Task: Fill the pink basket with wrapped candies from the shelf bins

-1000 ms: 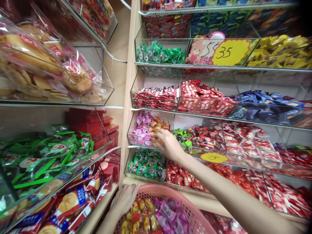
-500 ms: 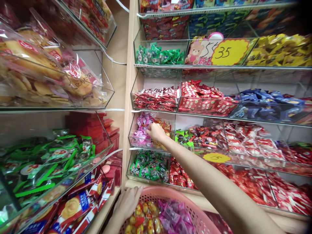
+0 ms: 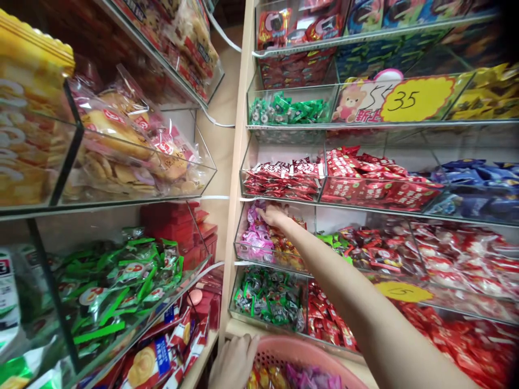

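My right hand [image 3: 276, 216] reaches into a clear bin [image 3: 275, 260] on the right shelves, its fingers curled among purple-wrapped candies [image 3: 258, 237]. Whatever it grips is hidden behind the fingers. Gold-wrapped candies [image 3: 290, 246] lie in the same bin, under the wrist. Down at the lower edge, my left hand [image 3: 235, 361] is closed over the rim of a pink plastic basket [image 3: 292, 346]. Inside the basket are gold-wrapped candies [image 3: 267, 376] and purple-wrapped candies [image 3: 312, 376], partly cut off by the frame.
Below the bin sits another with green-and-dark wrapped candies [image 3: 270, 297]; above it, one with red-and-white packets [image 3: 284, 178]. A wooden upright [image 3: 239, 162] parts these shelves from the left ones, which hold bagged bread [image 3: 121, 135] and green packets [image 3: 130, 281]. A yellow price card [image 3: 417, 100] hangs upper right.
My right hand has gone deeper and higher into the bin. The view has shifted so the shelves sit further right and lower, and less of the basket shows. My left hand stays at the rim.
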{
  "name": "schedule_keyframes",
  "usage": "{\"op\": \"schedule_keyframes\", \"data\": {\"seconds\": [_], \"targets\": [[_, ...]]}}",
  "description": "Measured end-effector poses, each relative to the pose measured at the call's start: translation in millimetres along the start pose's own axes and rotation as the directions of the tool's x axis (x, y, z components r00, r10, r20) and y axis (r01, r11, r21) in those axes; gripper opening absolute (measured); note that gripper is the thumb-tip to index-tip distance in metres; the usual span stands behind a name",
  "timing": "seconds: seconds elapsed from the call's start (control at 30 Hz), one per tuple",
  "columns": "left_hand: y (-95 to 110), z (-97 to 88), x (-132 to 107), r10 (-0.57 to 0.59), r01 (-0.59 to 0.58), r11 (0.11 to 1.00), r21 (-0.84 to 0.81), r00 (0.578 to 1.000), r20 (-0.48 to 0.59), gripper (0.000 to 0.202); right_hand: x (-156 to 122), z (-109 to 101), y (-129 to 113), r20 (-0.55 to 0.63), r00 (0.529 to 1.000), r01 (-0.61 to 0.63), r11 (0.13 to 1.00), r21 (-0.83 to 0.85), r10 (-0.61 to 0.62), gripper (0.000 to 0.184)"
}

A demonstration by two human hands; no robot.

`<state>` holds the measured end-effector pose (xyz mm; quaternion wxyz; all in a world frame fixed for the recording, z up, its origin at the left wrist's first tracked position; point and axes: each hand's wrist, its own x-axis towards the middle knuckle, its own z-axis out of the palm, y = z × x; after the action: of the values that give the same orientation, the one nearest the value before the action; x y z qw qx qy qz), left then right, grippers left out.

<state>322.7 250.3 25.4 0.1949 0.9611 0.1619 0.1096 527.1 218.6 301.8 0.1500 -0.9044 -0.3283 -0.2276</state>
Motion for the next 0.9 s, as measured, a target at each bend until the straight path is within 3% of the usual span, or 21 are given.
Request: {"op": "schedule_keyframes", "data": {"seconds": [0.2, 0.53, 0.73, 0.9], "targets": [[3.7, -2.8, 3.3, 0.041, -0.042, 0.999, 0.018, 0.996, 0.079, 0.059, 17.7, 9.4, -3.4, -0.022, 1.000, -0.002, 0.999, 0.044, 0.003, 0.059], [8.9, -10.5, -0.2, 0.125, -0.158, 0.975, 0.158, 0.971, 0.202, 0.052, 14.7, 4.6, -1.9, -0.019, 0.996, 0.091, 0.981, 0.171, -0.089, 0.055], [4.2, -1.1, 1.1, 0.040, -0.043, 0.998, 0.045, 0.997, 0.068, 0.059, -3.7, 12.5, 1.8, -0.084, 0.975, 0.221, 0.951, 0.215, -0.208, 0.037], [7.4, -1.3, 1.0, 0.035, -0.034, 0.999, -0.014, 0.999, 0.015, 0.059, -32.2, 18.6, -0.6, -0.109, 0.905, 0.425, 0.880, 0.213, -0.411, 0.029]]}}
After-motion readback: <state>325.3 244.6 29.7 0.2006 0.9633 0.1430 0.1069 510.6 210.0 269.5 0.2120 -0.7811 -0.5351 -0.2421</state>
